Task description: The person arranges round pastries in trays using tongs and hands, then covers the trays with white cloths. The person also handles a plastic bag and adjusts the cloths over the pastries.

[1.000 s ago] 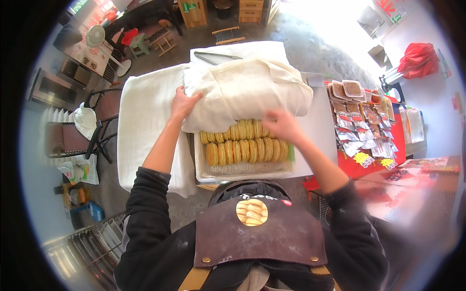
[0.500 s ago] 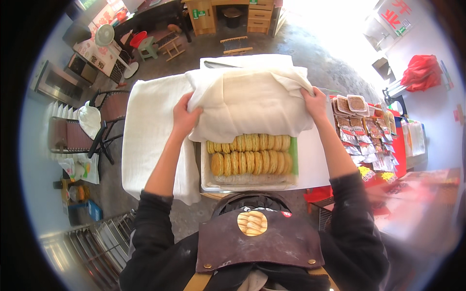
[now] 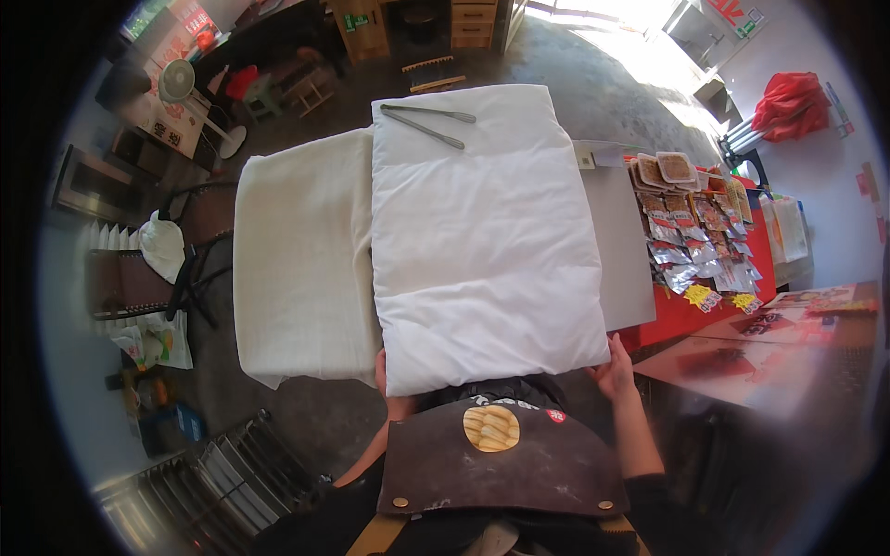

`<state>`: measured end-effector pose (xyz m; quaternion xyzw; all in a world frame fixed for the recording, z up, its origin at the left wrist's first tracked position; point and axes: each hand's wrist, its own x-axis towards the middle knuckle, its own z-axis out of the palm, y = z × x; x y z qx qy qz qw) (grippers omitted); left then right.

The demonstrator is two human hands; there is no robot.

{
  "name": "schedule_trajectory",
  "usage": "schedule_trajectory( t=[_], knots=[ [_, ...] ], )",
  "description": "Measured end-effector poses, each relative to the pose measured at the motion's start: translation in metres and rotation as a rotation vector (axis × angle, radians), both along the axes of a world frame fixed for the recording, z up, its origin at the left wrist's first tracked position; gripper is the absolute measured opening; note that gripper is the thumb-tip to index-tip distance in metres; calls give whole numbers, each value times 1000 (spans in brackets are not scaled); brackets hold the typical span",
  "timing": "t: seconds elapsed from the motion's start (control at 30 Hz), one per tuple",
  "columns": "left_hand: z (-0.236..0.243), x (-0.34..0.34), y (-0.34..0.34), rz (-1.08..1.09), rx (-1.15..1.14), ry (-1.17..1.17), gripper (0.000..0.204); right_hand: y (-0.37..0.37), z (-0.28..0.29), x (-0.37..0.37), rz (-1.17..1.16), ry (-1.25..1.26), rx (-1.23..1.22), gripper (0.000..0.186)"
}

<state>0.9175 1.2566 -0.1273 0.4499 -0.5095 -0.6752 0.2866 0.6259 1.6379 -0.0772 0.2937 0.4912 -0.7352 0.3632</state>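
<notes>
A thick white quilt (image 3: 487,250) lies over the low box in front of me, hiding the rows of round pastries. My left hand (image 3: 397,406) is at the quilt's near left corner, closed on its edge, with most fingers hidden beneath it. By the near right corner is my right hand (image 3: 612,372), its fingers apart and nearly touching the quilt's edge. Metal tongs (image 3: 428,122) rest on the quilt's far left part, their arms spread. A cream cloth (image 3: 301,259) covers a block-shaped stack directly left of the quilt.
On the right, a red-covered table (image 3: 663,301) carries packaged food (image 3: 681,222) and clear tubs (image 3: 675,169). Brown chairs (image 3: 130,283) and a fan (image 3: 176,82) stand at left. Metal trays (image 3: 209,473) are racked at lower left. A small wooden stool (image 3: 433,72) is beyond the quilt.
The cream cloth I held up in both hands is out of sight, and the white quilt now covers the pastries. Both hands have come down toward me. The tongs now show fully on top.
</notes>
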Motion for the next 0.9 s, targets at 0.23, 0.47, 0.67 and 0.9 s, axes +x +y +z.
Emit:
schedule_trajectory(
  t=[0.23, 0.47, 0.67, 0.9],
  knots=[
    [72, -47, 0, -107, 591, 384, 61, -44, 35, -27, 165, 86, -285, 63],
    [77, -123, -14, -244, 801, 455, 67, -72, 25, -45, 496, 403, 373, 79],
    [55, -142, -16, -323, 688, 386, 63, -57, -22, -32, 415, 395, 203, 69],
    [53, -135, -28, -342, 554, 289, 59, -63, -26, -27, 181, 298, 130, 61]
  ],
)
